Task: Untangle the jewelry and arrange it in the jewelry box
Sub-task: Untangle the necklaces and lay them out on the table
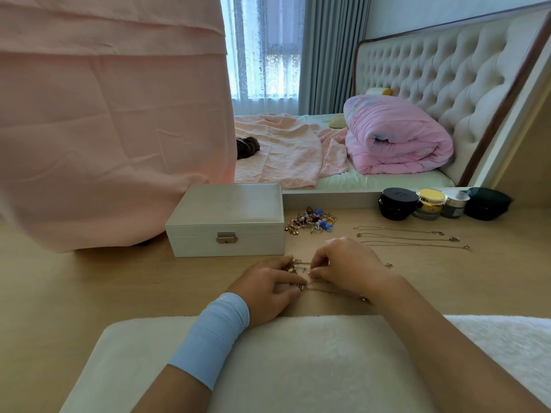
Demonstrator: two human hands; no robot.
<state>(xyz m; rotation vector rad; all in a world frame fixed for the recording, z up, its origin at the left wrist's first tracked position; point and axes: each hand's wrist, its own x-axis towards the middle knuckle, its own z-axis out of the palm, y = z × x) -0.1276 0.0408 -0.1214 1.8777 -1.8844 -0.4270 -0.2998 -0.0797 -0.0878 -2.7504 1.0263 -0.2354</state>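
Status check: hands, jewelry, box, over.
Hands busy: left hand and right hand pinch tangled gold chains. White jewelry box shut. Laid straight: three chains at right; earring pile beside box. Lid blocks stowing.

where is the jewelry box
In the head view the white jewelry box sits closed on the table left of centre, behind the left hand, with the earring pile at its right.

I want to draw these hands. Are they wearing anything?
The left hand has a wide light-blue cloth band round its wrist. The right hand and its arm are bare, with no sleeve or band. I see no rings.
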